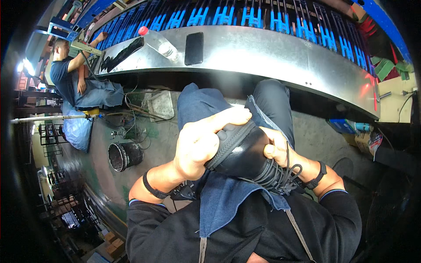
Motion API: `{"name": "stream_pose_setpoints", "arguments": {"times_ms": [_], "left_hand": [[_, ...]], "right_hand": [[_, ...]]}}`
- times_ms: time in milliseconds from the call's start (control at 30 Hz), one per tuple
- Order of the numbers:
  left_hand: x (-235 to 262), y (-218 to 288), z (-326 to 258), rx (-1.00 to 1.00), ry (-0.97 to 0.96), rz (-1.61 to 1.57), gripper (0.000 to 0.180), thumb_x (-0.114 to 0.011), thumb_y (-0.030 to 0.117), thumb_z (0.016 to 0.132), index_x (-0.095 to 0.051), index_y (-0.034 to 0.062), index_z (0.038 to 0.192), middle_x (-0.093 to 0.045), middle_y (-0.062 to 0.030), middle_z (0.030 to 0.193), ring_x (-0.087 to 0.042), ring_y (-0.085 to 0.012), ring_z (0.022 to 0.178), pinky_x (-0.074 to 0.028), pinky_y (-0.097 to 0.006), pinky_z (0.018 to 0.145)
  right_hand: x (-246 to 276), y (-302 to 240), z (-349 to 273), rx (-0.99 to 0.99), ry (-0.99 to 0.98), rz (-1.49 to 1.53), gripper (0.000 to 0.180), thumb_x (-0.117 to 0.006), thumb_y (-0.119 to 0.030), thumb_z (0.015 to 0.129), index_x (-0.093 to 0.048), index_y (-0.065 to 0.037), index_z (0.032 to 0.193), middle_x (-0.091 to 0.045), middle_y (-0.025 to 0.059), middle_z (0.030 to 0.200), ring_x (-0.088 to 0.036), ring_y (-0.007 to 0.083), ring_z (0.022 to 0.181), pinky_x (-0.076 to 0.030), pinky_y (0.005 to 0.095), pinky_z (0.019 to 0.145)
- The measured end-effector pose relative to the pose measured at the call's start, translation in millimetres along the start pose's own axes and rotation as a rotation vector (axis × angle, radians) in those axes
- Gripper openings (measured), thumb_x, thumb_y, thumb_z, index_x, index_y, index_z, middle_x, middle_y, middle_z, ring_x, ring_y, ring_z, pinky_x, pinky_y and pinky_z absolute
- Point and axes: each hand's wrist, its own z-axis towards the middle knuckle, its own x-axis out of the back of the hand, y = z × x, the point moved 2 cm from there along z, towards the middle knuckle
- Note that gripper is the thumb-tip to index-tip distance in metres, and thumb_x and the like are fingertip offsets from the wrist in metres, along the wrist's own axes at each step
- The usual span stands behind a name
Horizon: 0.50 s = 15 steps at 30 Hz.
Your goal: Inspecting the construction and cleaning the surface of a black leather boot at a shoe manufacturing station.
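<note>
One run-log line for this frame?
left hand: presses shoe sole | right hand: grips shoe by laces | shoe: over lap

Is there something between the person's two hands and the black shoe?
Nothing visible. The left hand presses directly on the sole side of the black shoe, and the right hand grips its other side by the laces.

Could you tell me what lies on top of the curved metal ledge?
On the metal ledge lie a clear bottle and a dark phone; its underside is in shadow.
</note>
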Motion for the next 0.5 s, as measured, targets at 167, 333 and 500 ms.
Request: {"name": "stream_pose_setpoints", "arguments": {"times_ms": [167, 333, 500], "left_hand": [[-4.9, 1.0, -3.5, -0.010, 0.006, 0.030, 0.063, -0.046, 0.041, 0.093, -0.058, -0.0111, 0.126, -0.062, -0.0215, 0.130, -0.057, -0.0294, 0.124, -0.039, -0.037, 0.108], [-7.7, 0.1, -6.1, -0.029, 0.004, 0.065, 0.064, -0.045, 0.042, 0.093, -0.058, -0.0113, 0.125, -0.061, -0.0226, 0.130, -0.057, -0.0303, 0.125, -0.038, -0.038, 0.109], [-11.6, -4.7, -13.5, -0.052, -0.007, 0.060, 0.067, -0.042, 0.046, 0.095, -0.056, -0.0114, 0.126, -0.059, -0.0255, 0.132, -0.054, -0.0341, 0.127, -0.036, -0.041, 0.110]], "right_hand": [[2.4, 4.9, -2.2, 0.005, 0.009, -0.024, 0.065, -0.067, -0.051, 0.086, -0.058, 0.005, 0.119, -0.067, 0.0080, 0.101, -0.061, 0.0126, 0.090, -0.049, 0.0275, 0.080], [1.8, 7.0, -3.0, 0.026, 0.000, -0.009, 0.067, -0.067, -0.054, 0.085, -0.059, 0.004, 0.118, -0.066, 0.0066, 0.099, -0.061, 0.0114, 0.088, -0.049, 0.0258, 0.079], [3.5, 11.0, -5.2, -0.002, -0.012, 0.006, 0.065, -0.067, -0.053, 0.085, -0.060, 0.004, 0.115, -0.066, 0.0048, 0.095, -0.060, 0.0097, 0.085, -0.048, 0.0247, 0.076]]}}
